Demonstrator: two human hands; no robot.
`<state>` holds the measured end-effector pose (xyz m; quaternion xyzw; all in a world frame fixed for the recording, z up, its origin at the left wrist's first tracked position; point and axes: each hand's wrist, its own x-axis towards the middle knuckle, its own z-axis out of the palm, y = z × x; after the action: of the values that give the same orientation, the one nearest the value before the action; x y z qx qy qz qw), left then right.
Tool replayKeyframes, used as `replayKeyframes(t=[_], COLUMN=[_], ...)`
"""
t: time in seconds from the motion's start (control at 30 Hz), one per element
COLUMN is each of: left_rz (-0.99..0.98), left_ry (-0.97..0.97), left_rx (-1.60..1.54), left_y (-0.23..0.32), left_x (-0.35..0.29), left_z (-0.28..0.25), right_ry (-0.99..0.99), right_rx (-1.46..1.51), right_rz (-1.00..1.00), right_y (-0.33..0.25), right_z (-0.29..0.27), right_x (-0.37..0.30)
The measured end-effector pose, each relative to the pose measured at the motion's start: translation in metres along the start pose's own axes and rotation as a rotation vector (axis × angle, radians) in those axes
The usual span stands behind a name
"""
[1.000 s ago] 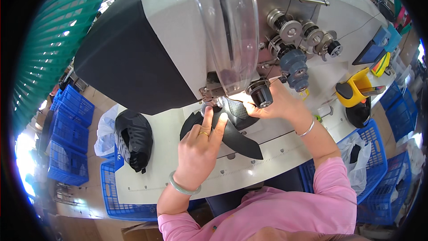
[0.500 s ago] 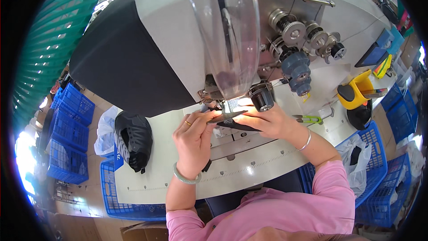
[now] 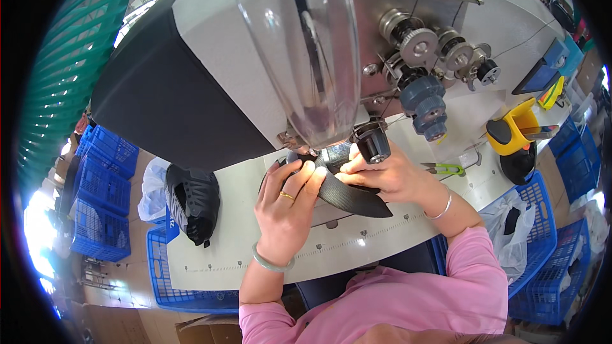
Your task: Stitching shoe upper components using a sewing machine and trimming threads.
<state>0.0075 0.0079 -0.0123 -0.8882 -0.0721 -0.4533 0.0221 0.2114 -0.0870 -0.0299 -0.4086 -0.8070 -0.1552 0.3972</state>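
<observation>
A curved black piece of textured material (image 3: 352,198), perhaps a shoe part, lies under the needle area of a grey-white sewing machine (image 3: 223,32). My left hand (image 3: 288,199), with a gold ring and a pale bangle at the wrist, presses the piece with its fingers and thumb beside the needle. My right hand (image 3: 381,175) pinches the far right side of it, just below a round black knob (image 3: 371,143). One end of the piece sticks out toward me between the hands. The clear guard (image 3: 312,57) hides much of the needle.
A dark grey shoe (image 3: 192,204) stands at the table's left edge. Green-handled thread snips (image 3: 449,169) lie right of my right hand, near a yellow holder (image 3: 511,132). Blue crates (image 3: 102,194) stack on the floor at left; another blue basket (image 3: 539,236) holds plastic bags at right.
The black piece has turned and opened out, its broad side now facing up and its end toward me. My left fingers have shifted onto its top. The view has shifted slightly.
</observation>
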Motion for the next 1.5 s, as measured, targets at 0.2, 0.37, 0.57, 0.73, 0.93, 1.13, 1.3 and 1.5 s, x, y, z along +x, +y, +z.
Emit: replayKeyframes(t=[0.2,0.37,0.57,0.73,0.93,1.13,1.3,1.5], left_rz=[-0.016,-0.031,-0.027,-0.007,0.057,-0.233,-0.098,-0.038], left_ry=[-0.071,-0.061,-0.091,-0.103,-0.041,-0.03,0.059,0.036], left_rx=[0.056,0.045,0.023,0.039,0.027,-0.161,-0.076,0.035], left_y=[0.004,0.003,0.0,-0.003,-0.005,-0.01,-0.006,0.002], left_x=[-0.001,0.002,0.008,0.014,0.014,0.012,0.005,0.003], left_z=[-0.002,0.0,-0.002,-0.004,-0.002,-0.001,0.007,0.005], right_ry=[0.125,0.168,0.152,0.144,0.126,0.065,0.082,0.042], right_rx=[-0.025,-0.024,-0.028,-0.019,-0.066,-0.273,-0.248,-0.095], right_rz=[-0.019,0.004,0.001,0.046,0.054,-0.031,0.018,0.072], right_y=[0.002,0.0,0.006,0.006,0.007,-0.003,-0.012,-0.008], right_z=[0.009,0.011,0.012,0.014,0.013,0.001,-0.005,-0.002], right_x=[-0.002,0.001,-0.001,0.0,-0.001,0.01,0.015,0.009])
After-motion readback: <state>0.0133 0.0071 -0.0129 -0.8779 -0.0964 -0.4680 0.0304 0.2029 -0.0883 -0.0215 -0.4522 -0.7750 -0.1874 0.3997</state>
